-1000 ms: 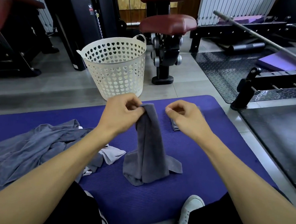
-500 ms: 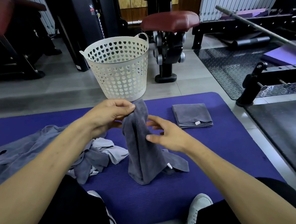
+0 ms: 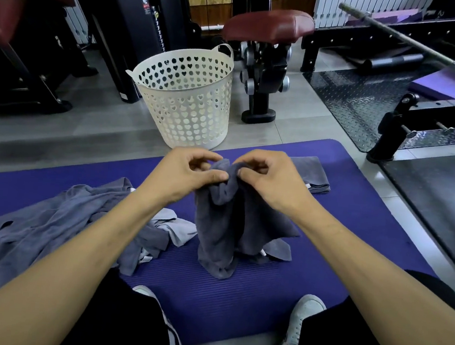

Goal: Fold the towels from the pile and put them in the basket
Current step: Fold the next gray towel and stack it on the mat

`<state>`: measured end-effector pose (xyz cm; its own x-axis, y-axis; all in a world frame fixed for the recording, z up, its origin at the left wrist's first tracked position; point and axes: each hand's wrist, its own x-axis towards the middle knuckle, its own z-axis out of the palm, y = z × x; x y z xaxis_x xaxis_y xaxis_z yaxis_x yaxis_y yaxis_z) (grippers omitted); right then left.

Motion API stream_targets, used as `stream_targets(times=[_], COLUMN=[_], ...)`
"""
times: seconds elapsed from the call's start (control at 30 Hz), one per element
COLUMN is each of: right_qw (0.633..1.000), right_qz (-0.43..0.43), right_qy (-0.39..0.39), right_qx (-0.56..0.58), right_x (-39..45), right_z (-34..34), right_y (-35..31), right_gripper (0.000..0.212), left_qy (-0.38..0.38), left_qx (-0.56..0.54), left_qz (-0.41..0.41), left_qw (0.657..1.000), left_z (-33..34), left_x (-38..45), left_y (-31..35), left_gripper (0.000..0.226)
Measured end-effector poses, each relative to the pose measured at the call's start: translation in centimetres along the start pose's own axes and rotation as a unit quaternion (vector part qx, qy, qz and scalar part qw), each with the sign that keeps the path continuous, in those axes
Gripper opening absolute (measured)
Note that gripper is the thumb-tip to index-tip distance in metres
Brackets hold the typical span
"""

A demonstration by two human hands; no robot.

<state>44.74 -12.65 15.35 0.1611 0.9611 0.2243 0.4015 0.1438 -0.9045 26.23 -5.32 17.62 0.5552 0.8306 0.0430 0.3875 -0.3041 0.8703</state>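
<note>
A dark grey towel (image 3: 229,228) hangs bunched above the purple mat (image 3: 235,306), its lower end resting on the mat. My left hand (image 3: 190,171) pinches its top edge between thumb and fingers. Right beside it, my right hand (image 3: 270,176) pinches the same top edge. A pile of grey towels (image 3: 48,227) lies crumpled on the mat at the left. One folded grey towel (image 3: 315,175) lies flat behind my right hand, partly hidden by it. The white perforated basket (image 3: 189,99) stands on the floor beyond the mat.
A gym machine with a maroon seat (image 3: 268,26) stands right behind the basket. A black frame and barbell (image 3: 416,43) lie at the right over a steel floor plate (image 3: 361,101). My legs and white shoes (image 3: 301,318) sit at the mat's near edge.
My right hand rose from the towel's middle to its top edge and now pinches it next to my left hand. The towel's top has opened slightly between them.
</note>
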Motion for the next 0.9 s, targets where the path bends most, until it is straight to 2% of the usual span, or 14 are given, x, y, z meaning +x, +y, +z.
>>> stream_targets(times=[0.07,0.13,0.2,0.33,0.5,0.67,0.77,0.9], right_qw=[1.000,0.999,0.998,0.996,0.990,0.980,0.965,0.956], right_qz=[0.008,0.027,0.039,0.076,0.120,0.112,0.136,0.199], right_qy=[0.025,0.037,0.031,0.003,-0.060,-0.113,-0.148,-0.158], right_qx=[0.010,0.027,0.038,0.040,-0.046,-0.120,-0.170,-0.148], right_x=[0.1,0.2,0.1,-0.2,-0.6,-0.8,-0.9,-0.2], right_z=[0.0,-0.3,-0.7,-1.1,-1.6,-0.1,0.6,1.1], right_y=[-0.2,-0.2,-0.3,-0.1,2.9,5.6,7.1,8.6], right_gripper=[0.021,0.019,0.020,0.014,0.030,0.039,0.048,0.062], left_qy=[-0.031,-0.053,-0.039,0.003,0.078,0.115,0.142,0.151], left_qx=[0.010,0.004,0.005,-0.010,-0.065,-0.115,-0.153,-0.191], left_qz=[0.023,0.039,0.049,0.064,0.072,0.076,0.072,0.068], left_qw=[0.999,0.998,0.998,0.998,0.992,0.984,0.975,0.968], left_z=[0.4,0.6,0.7,0.8,-0.5,-2.5,-2.7,-2.9], left_x=[0.0,0.0,0.0,0.2,0.4,0.5,0.7,0.8], left_y=[0.3,0.6,0.7,0.8,0.9,-0.2,-0.7,-1.1], left_gripper=[0.041,0.026,0.020,0.028,0.027,0.035,0.032,0.038])
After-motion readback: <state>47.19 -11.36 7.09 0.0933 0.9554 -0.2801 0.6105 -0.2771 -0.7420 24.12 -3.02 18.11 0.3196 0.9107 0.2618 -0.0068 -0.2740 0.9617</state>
